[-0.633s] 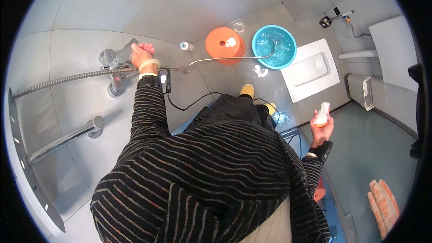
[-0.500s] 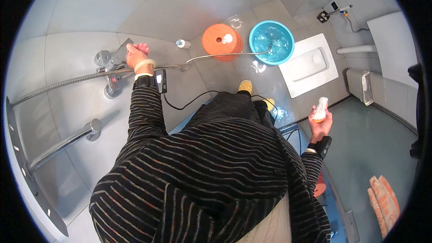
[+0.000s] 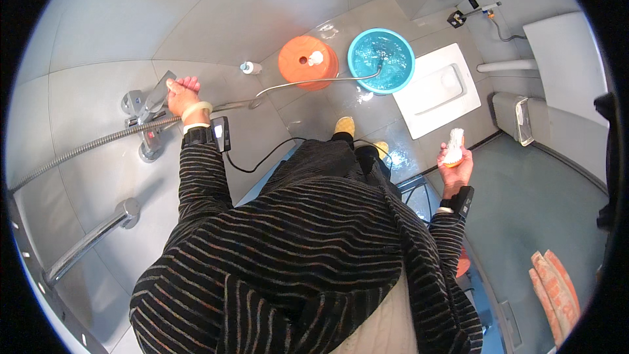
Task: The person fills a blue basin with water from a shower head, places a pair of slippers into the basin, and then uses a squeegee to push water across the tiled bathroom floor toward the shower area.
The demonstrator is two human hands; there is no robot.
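Note:
My left hand [image 3: 184, 97] is at the wall-mounted shower faucet [image 3: 137, 115], its thumb and fingers at the raised flat metal lever [image 3: 160, 92]. In my right hand [image 3: 458, 168] is a scrub brush [image 3: 455, 146], with white bristles facing up and an orange-yellow edge showing near the palm. The fingers curl round its base. A metal shower hose [image 3: 314, 81] crosses past my left wrist and ends inside a turquoise basin [image 3: 408, 77]. Water [image 3: 383, 52] in the basin looks rippled and bright.
An orange stool [image 3: 291, 56] with a small white item on top stands left of the basin. Near the wall is a white bottle [image 3: 250, 67]. A white squat toilet [image 3: 429, 122] lies right of the basin. A grab bar [image 3: 92, 238] juts at lower left; an orange-white towel [image 3: 554, 288] hangs lower right.
The whole view has shifted slightly, so things sit further left in the picture. My left hand stays at the faucet lever, and my right hand still holds the brush, turned a little.

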